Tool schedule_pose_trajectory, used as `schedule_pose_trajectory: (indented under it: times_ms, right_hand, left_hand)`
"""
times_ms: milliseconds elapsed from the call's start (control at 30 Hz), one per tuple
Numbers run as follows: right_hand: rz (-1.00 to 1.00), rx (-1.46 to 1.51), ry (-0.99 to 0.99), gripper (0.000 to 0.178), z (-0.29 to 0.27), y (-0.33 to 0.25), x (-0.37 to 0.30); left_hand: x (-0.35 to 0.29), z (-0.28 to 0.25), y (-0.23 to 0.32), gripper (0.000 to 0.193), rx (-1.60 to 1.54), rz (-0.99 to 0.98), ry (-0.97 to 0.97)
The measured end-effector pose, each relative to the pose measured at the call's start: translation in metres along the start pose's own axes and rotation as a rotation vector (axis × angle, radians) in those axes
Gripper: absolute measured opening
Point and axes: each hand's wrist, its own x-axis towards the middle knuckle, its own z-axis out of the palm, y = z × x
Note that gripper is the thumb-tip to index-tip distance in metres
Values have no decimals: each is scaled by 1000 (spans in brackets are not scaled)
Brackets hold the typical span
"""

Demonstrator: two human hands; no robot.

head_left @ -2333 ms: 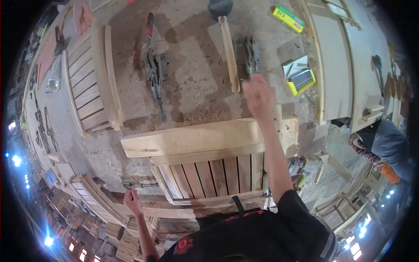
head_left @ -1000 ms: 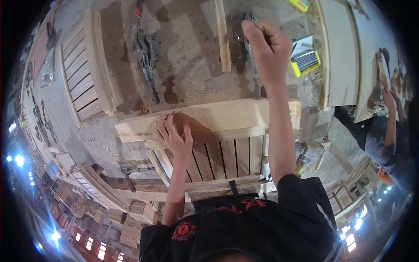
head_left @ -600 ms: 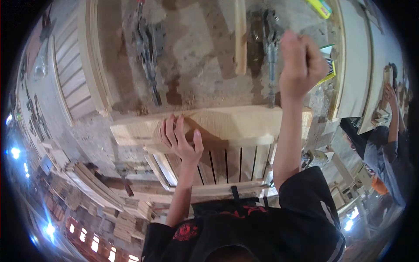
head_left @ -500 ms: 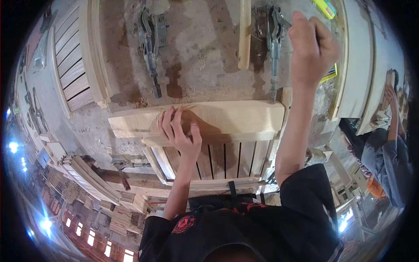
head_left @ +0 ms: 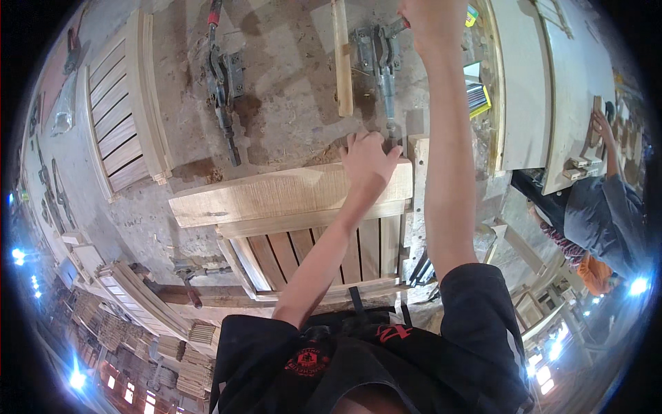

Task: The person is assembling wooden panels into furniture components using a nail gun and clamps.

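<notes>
My left hand (head_left: 371,159) lies over the far edge of a thick pale wooden board (head_left: 262,195), close to its right end, fingers apart and slightly bent. Just beyond it is the rod tip of the right toggle clamp (head_left: 384,65). My right hand (head_left: 436,24) is closed at the upper edge of the view, around the red-tipped handle of that clamp; part of the hand is cut off. The board sits against the far side of a slatted wooden panel (head_left: 323,252). A second toggle clamp (head_left: 222,86) stands to the left, its rod pointing toward the board.
A narrow wood strip (head_left: 343,62) lies between the clamps. Another slatted panel (head_left: 117,114) rests at the left. Yellow-edged boxes (head_left: 477,99) lie to the right of my right forearm. A co-worker (head_left: 603,221) in grey works at the far right table.
My left hand has slid right along the board, toward the right clamp's tip. My right hand has moved up and left onto the clamp handle. The view has shifted slightly.
</notes>
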Motion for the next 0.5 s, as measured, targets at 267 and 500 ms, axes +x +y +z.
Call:
schedule_pose_trajectory:
  times_ms: [267, 500]
  right_hand:
    - [95, 211, -106, 23, -18, 39, -35]
    - [-130, 276, -20, 29, -18, 65, -93]
  left_hand:
    - [-10, -12, -6, 40, -179, 112, 288]
    - [-67, -88, -131, 20, -78, 92, 617]
